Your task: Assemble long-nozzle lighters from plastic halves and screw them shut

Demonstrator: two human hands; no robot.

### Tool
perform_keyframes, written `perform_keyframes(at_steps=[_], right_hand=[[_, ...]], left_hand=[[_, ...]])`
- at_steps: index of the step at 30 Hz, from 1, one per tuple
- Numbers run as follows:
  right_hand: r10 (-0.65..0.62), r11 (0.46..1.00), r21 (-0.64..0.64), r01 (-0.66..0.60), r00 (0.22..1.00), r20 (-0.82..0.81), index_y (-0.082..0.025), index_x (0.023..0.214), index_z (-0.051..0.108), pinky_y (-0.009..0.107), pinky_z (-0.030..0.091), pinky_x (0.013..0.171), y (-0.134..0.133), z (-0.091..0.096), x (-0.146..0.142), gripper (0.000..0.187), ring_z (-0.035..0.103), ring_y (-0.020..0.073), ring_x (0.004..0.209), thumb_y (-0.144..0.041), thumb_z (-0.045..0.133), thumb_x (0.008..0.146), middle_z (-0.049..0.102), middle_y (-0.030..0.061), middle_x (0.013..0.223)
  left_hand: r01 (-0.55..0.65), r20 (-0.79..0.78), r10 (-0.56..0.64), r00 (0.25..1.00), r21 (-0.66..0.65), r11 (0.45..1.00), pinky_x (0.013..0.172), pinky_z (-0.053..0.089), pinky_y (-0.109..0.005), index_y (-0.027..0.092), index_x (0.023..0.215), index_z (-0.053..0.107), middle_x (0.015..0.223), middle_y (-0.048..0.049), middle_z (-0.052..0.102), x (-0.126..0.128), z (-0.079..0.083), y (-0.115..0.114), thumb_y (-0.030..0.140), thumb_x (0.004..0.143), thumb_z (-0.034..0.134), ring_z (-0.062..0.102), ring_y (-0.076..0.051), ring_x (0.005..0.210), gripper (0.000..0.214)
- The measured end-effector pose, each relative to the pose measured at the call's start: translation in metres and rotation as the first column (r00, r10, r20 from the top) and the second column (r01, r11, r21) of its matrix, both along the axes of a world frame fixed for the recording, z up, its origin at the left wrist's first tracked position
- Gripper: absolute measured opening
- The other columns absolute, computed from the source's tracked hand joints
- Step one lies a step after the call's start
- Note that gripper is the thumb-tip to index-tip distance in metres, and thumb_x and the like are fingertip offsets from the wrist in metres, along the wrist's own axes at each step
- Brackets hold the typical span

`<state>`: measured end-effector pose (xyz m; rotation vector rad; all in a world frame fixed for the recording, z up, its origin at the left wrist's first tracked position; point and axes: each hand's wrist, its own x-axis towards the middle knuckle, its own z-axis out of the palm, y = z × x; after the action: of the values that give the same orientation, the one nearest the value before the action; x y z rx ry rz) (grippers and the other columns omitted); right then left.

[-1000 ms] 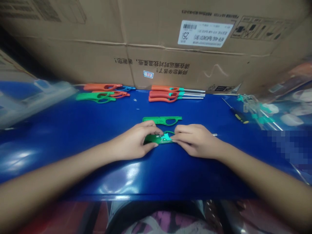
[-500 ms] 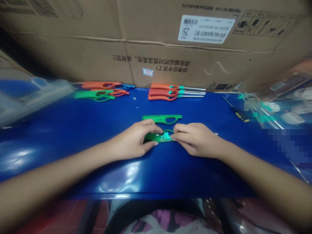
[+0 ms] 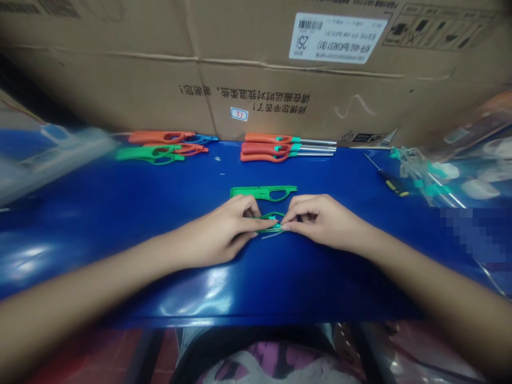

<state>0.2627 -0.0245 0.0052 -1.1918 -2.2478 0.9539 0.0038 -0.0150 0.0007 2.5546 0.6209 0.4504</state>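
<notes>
My left hand [image 3: 224, 229] holds down an open green lighter casing half [image 3: 277, 214] on the table, its thumb pressed on a teal piece inside. Fingers cover much of that casing. My right hand [image 3: 326, 220] pinches at the casing's right end; what lies between those fingertips is too small to make out. A thin pale tube or strip [image 3: 272, 235] sticks out along the near side of the casing. Just beyond both hands lies another green casing half [image 3: 253, 193], its inner side up.
Assembled orange-red lighters [image 3: 262, 148] with metal tubes lie by the cardboard box [image 3: 140, 90]. Left of them are coloured casings [image 3: 160, 137]. A screwdriver [image 3: 392, 184] and plastic bags of parts [image 3: 444, 178] lie on the right. A blurred white container [image 3: 52, 165] stands left on the blue table [image 3: 120, 213].
My left thumb has moved right onto the teal piece. My right hand's fingers have shifted into a pinch at the casing's end, and the thin pale strip now shows on the near side.
</notes>
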Motion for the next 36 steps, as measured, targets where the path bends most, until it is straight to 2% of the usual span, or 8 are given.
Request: perform_keyframes(at_steps=[5, 11, 15, 20, 25, 36], right_hand=[[0.016, 1.000, 0.026, -0.017, 0.999, 0.034, -0.017, 0.082, 0.075, 0.024, 0.037, 0.058, -0.002, 0.002, -0.001, 0.011, 0.050, 0.0085, 0.061, -0.024, 0.070, 0.090, 0.064, 0.0002, 0.078], [0.043, 0.987, 0.148, -0.060, 0.993, 0.113, -0.017, 0.086, 0.075, 0.025, 0.040, 0.063, -0.005, 0.004, -0.003, 0.009, 0.058, 0.0111, 0.068, -0.018, 0.067, 0.091, 0.068, 0.0019, 0.082], [0.056, 0.976, 0.199, -0.090, 0.984, 0.170, -0.018, 0.087, 0.074, 0.026, 0.042, 0.065, -0.006, 0.006, -0.001, 0.011, 0.060, 0.0131, 0.072, -0.018, 0.065, 0.093, 0.068, 0.0031, 0.084], [0.047, 0.980, 0.185, -0.078, 0.985, 0.164, -0.018, 0.086, 0.074, 0.026, 0.042, 0.066, -0.004, 0.006, 0.001, 0.010, 0.060, 0.0128, 0.072, -0.018, 0.066, 0.092, 0.069, 0.0032, 0.085], [0.040, 0.976, 0.202, -0.080, 0.980, 0.193, -0.016, 0.087, 0.074, 0.027, 0.042, 0.066, -0.003, 0.005, 0.003, 0.011, 0.060, 0.0131, 0.072, -0.018, 0.065, 0.093, 0.069, 0.0038, 0.086], [0.047, 0.967, 0.235, -0.094, 0.979, 0.198, -0.018, 0.087, 0.073, 0.027, 0.043, 0.067, -0.003, 0.003, 0.005, 0.011, 0.061, 0.0134, 0.073, -0.020, 0.064, 0.094, 0.068, 0.0038, 0.086]], left_hand=[[0.038, -0.089, -0.031, 0.996, 0.081, 0.996, 0.089, 0.053, -0.040, 0.027, 0.140, 0.061, 0.110, -0.0118, 0.056, 0.001, 0.005, -0.002, 0.014, 0.100, 0.048, 0.054, -0.024, 0.103, 0.045], [0.043, -0.161, -0.021, 0.987, 0.139, 0.989, 0.086, 0.055, -0.041, 0.026, 0.143, 0.059, 0.113, -0.0145, 0.059, 0.000, 0.011, -0.005, 0.016, 0.101, 0.047, 0.058, -0.027, 0.104, 0.045], [0.045, -0.114, -0.028, 0.993, 0.150, 0.988, 0.089, 0.055, -0.042, 0.026, 0.140, 0.062, 0.116, -0.0141, 0.061, -0.001, 0.007, -0.002, 0.016, 0.101, 0.048, 0.061, -0.026, 0.104, 0.043], [0.023, -0.015, -0.021, 1.000, 0.099, 0.995, 0.097, 0.054, -0.040, 0.027, 0.132, 0.068, 0.121, -0.0106, 0.066, -0.003, 0.001, 0.004, 0.016, 0.099, 0.055, 0.063, -0.024, 0.112, 0.037], [0.014, 0.051, -0.020, 0.998, 0.118, 0.993, 0.098, 0.054, -0.040, 0.026, 0.123, 0.073, 0.124, -0.0094, 0.069, -0.002, -0.002, 0.005, 0.016, 0.099, 0.056, 0.064, -0.023, 0.113, 0.031], [0.027, 0.030, -0.030, 0.999, 0.112, 0.993, 0.100, 0.053, -0.045, 0.027, 0.122, 0.074, 0.125, -0.0112, 0.069, -0.001, -0.003, 0.006, 0.015, 0.098, 0.055, 0.063, -0.026, 0.116, 0.033]])
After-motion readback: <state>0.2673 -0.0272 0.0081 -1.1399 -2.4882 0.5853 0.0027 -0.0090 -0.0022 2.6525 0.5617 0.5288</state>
